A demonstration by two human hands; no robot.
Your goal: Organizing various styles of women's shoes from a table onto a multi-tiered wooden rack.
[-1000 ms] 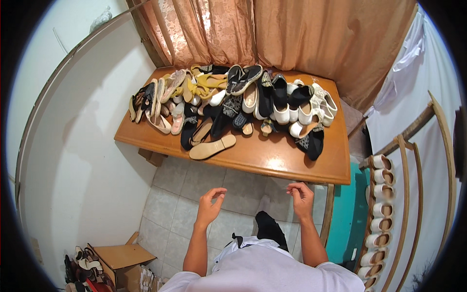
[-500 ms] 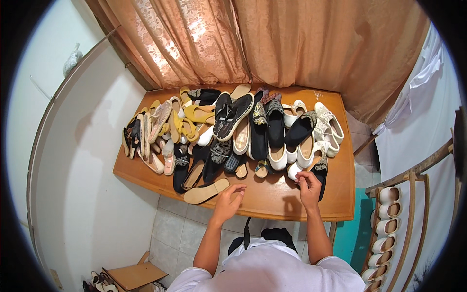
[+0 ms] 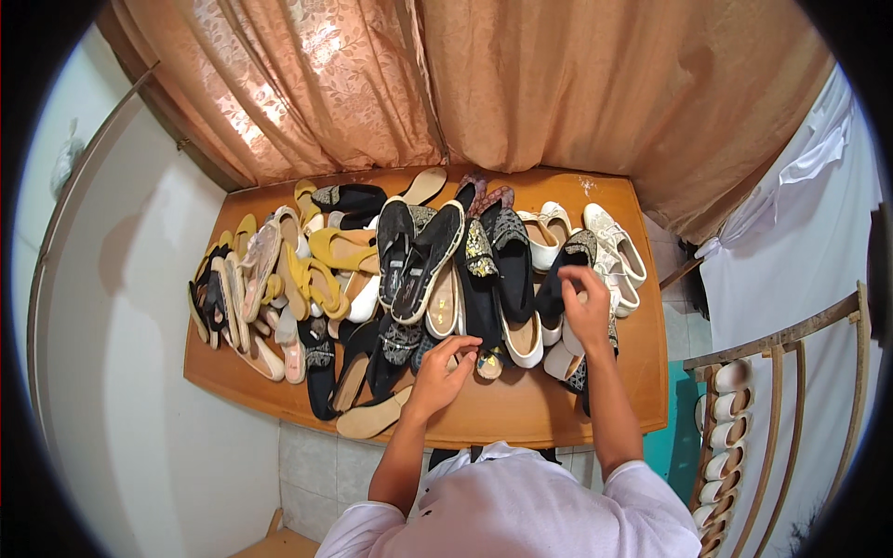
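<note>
A heap of several shoes covers a wooden table: yellow sandals at the left, black slip-ons in the middle, white shoes at the right. My left hand reaches over the front edge, its fingers curled onto the toe of a dark shoe in the front row; whether it grips the shoe is not visible. My right hand closes round a black shoe among the white ones. A tan flat sole lies by the front edge, left of my left wrist.
Brown curtains hang behind the table. A white wall runs along the left. To the right, a wooden rack carries pale shoes, with white cloth above it. Grey floor tiles show below the table.
I have come closer to the table. Both hands went forward from the table's front edge into the heap of shoes; the right one now has a black shoe.
</note>
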